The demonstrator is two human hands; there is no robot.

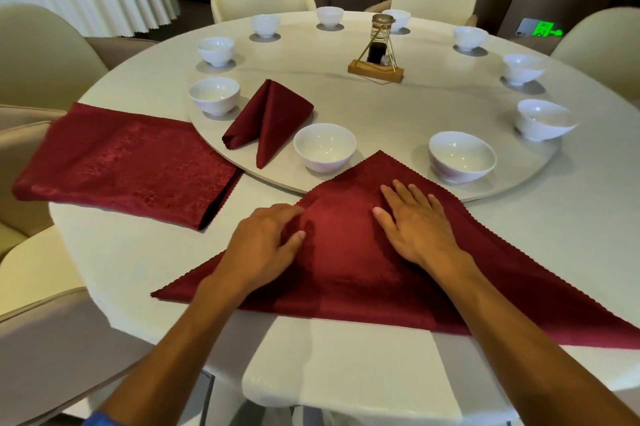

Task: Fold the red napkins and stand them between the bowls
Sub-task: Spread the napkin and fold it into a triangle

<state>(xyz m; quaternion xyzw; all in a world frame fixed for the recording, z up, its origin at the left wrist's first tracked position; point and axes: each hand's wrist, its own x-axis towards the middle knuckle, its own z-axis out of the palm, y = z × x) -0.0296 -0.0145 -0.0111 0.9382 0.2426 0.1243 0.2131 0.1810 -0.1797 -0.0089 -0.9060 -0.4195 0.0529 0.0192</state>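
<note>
Chair back (pixel 349 373) at the near edge of the surface (pixel 138 252), between both forearms. Just past it: napkin (pixel 346 273) lying flat as a triangle, long fold along the near edge, apex pointing far and overlapping the turntable (pixel 450 107) rim between two bowls. Left hand (pixel 266 242) on the napkin's left slope, fingers curled, bunching the cloth edge. Right hand (pixel 415 221) flat on the napkin right of centre, fingers straight and slightly spread, palm down. Napkin stack (pixel 124 166) at the left edge, flat, partly hanging over. On the turntable's near-left rim: folded napkin (pixel 266 120) standing as a cone between the near bowl (pixel 325 146) and the left bowl (pixel 214 94). More bowls ring the turntable rim, well apart. Bottle stand (pixel 377 51) right of turntable centre. Chairs around the far edge.
</note>
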